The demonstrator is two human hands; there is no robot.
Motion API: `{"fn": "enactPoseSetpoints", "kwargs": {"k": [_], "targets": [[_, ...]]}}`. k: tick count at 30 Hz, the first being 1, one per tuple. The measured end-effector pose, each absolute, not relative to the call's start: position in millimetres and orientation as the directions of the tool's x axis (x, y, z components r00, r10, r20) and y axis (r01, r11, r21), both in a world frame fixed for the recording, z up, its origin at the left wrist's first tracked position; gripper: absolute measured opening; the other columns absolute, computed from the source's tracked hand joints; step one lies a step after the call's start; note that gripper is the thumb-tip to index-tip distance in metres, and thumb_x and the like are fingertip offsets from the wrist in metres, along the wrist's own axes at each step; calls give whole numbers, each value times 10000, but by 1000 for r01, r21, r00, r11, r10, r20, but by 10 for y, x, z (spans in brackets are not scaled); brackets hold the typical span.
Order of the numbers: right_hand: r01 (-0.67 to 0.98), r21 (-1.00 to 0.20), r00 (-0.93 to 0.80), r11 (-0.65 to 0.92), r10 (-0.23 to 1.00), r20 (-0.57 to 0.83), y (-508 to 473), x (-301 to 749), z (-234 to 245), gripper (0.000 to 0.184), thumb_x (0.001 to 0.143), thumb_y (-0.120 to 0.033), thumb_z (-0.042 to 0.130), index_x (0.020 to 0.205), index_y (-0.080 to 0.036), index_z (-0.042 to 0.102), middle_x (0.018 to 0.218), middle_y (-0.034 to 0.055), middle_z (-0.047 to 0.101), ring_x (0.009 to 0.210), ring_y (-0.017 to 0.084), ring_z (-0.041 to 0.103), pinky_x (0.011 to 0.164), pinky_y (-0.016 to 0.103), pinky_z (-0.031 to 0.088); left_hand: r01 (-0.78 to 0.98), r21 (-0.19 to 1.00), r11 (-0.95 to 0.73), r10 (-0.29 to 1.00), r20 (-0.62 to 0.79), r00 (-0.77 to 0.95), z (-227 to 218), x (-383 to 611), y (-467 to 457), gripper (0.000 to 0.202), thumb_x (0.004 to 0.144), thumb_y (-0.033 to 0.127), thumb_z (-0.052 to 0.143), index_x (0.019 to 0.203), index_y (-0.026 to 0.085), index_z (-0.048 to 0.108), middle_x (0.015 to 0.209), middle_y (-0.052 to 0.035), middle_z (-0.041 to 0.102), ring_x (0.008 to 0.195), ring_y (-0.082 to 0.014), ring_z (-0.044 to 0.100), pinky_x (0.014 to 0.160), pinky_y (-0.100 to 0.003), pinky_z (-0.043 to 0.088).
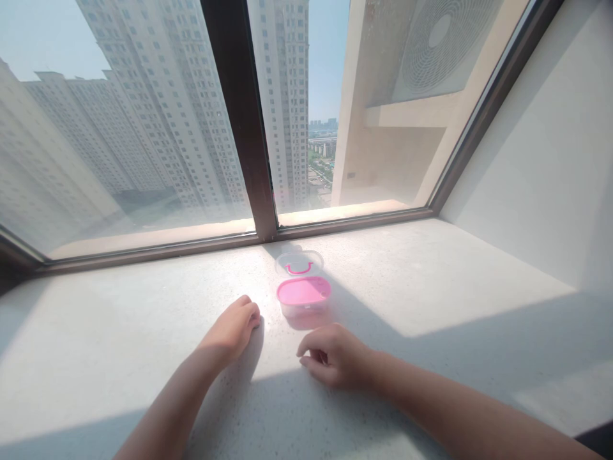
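Observation:
An oval, clear plastic food container [306, 310] with a pink lid [304, 291] sits on the pale windowsill [143, 332]. Right behind it is a clear oval plastic piece with a pink handle [299, 269]; whether it is a lid or a second box I cannot tell. To the left of the container, my left hand [235, 327] rests on the sill, fingers curled in and nothing visible in them. My right hand [332, 354] is just in front of the container, loosely bent, with a small gap between thumb and forefinger and nothing held. Neither hand touches the container.
Beyond the sill stands a window with a dark frame post [244, 121]. Tall buildings [167, 96] and an outdoor fan unit [438, 38] show through the glass. A white wall [541, 166] bounds the right side. Shadows cross the sill.

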State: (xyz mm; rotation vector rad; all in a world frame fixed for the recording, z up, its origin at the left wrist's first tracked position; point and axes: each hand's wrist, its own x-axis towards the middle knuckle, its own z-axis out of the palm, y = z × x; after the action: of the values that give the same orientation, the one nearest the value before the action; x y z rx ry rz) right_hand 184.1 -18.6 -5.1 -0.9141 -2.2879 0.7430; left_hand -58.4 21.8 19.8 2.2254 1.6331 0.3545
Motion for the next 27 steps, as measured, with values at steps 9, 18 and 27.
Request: {"fn": "enactPoseSetpoints", "kwargs": {"k": [9, 18, 27], "targets": [[444, -681, -586, 583, 764, 272, -164, 1843, -50, 129, 751, -145, 562, 789, -151, 685, 541, -19, 572, 476, 93, 458, 511, 205, 346, 856, 489, -167, 982, 7, 188, 232, -586, 185, 158, 828, 167, 353, 707, 208, 446, 738, -14, 566, 694, -180, 512, 644, -286, 374], [570, -632, -511, 525, 829, 228, -177, 1738, -23, 164, 794, -189, 559, 895, -165, 687, 626, 7, 655, 545, 123, 559, 562, 224, 394, 672, 727, -142, 989, 71, 132, 332, -583, 173, 107, 796, 277, 514, 729, 201, 548, 640, 17, 592, 638, -170, 573, 611, -274, 410], [780, -163, -594, 604, 797, 110, -29, 1086, 103, 501, 823, -199, 545, 1307, -94, 464, 790, 122, 697, 624, 246, 652, 534, 327, 444, 397, 915, -68, 997, 46, 63, 272, -659, 227, 257, 752, 291, 653, 970, 178, 575, 705, -26, 689, 702, -211, 659, 684, -341, 499]]}}
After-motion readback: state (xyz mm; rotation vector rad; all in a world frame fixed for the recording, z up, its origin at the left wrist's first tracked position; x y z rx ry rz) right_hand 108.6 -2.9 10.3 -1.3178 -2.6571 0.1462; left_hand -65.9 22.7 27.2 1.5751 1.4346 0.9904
